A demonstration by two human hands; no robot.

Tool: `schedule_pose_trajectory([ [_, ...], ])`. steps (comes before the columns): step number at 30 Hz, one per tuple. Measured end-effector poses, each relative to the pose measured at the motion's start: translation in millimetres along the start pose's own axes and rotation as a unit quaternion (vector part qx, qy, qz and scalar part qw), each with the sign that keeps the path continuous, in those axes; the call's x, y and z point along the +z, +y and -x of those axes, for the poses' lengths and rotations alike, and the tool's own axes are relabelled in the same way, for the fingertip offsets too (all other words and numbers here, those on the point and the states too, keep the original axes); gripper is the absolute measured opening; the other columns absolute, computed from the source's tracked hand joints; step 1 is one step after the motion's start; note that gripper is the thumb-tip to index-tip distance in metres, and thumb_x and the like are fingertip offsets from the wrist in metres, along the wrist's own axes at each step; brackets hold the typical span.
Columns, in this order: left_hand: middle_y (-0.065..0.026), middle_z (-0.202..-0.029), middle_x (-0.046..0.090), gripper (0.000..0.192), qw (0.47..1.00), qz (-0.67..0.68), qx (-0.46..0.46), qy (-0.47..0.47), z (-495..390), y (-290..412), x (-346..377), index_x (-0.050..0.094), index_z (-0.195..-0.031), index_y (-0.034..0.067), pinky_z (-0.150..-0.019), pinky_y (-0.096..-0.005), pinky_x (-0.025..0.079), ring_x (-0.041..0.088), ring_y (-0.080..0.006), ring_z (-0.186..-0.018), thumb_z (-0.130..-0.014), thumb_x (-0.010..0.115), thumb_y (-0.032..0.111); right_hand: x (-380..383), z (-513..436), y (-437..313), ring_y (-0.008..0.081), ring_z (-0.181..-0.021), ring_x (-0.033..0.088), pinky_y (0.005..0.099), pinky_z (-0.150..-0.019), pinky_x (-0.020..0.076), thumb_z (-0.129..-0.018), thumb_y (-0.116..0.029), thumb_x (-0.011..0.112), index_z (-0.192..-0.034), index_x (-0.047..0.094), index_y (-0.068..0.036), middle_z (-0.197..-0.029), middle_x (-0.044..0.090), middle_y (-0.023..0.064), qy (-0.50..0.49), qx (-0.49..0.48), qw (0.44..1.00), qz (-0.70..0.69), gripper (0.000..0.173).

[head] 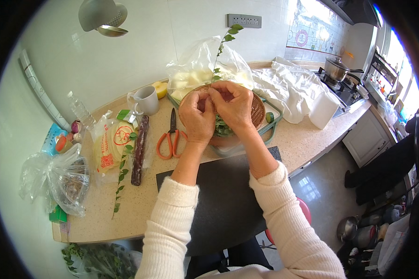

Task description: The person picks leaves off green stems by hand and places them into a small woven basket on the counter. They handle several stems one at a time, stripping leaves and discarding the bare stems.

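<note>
A thin leafy stem [217, 55] rises from where the fingertips of both my hands meet. My left hand [197, 118] and my right hand [234, 104] pinch it low down, though the fingers hide the exact grip. Under them is a brown wicker basket [258, 111], tilted, with loose green leaves [223, 128] showing between my wrists. Left of the basket lie garden shears [172, 134] with orange handles, blades pointing away from me. Another leafy sprig [121, 174] rests on the counter farther left.
Beside the sprig lie a dark sausage-like roll [139, 150] and a printed plastic packet [113, 144]. Behind stand a mug [147, 99], a cut yellow fruit [160, 89] and a clear bag of pale pieces [192, 75]. A pot [336, 68] sits on the stove; another person [387, 167] stands at right.
</note>
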State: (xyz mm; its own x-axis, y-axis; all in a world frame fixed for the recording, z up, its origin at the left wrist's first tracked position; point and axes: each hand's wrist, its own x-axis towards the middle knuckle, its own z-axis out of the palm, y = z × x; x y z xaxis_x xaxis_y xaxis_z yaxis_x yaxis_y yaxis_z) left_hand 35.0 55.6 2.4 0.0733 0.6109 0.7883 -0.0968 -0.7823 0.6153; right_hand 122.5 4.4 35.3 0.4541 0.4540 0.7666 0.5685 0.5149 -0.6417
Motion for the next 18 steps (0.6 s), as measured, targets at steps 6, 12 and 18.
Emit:
schedule_pose_trajectory([
  [6,-0.0107,-0.069,0.060,0.004,0.999,0.021,-0.011,0.025,-1,2,3,0.061,-0.078,-0.002,-0.057,-0.0311,0.046,0.058,-0.0198,-0.058,-0.077,0.063,0.002,-1,-1,5,0.0203,-0.061,0.067,0.0301,-0.059,0.0515,-0.076,-0.010,0.068,-0.080,0.070,-0.004,-0.068,0.068,0.0105,0.003,-0.030,0.998,0.047,0.008],
  [12,0.0002,-0.072,0.060,0.004,0.998,0.016,-0.019,-0.051,0,1,-3,0.061,-0.087,-0.003,-0.057,-0.0195,0.044,0.054,-0.0038,-0.063,-0.087,0.059,0.000,-6,-1,1,0.0285,-0.066,0.065,0.0372,-0.061,0.0501,-0.077,-0.014,0.064,-0.078,0.068,-0.008,-0.070,0.066,0.0103,0.053,-0.087,0.972,0.211,0.007],
  [18,0.0011,-0.069,0.059,0.004,0.986,0.118,-0.112,-0.042,-1,-4,-1,0.062,-0.086,0.000,-0.048,-0.0186,0.039,0.050,-0.0033,-0.055,-0.087,0.060,0.003,-13,-3,6,0.0300,-0.071,0.066,0.0372,-0.066,0.0515,-0.076,-0.016,0.064,-0.086,0.071,-0.009,-0.078,0.069,0.0113,0.038,0.016,0.979,0.201,0.014],
])
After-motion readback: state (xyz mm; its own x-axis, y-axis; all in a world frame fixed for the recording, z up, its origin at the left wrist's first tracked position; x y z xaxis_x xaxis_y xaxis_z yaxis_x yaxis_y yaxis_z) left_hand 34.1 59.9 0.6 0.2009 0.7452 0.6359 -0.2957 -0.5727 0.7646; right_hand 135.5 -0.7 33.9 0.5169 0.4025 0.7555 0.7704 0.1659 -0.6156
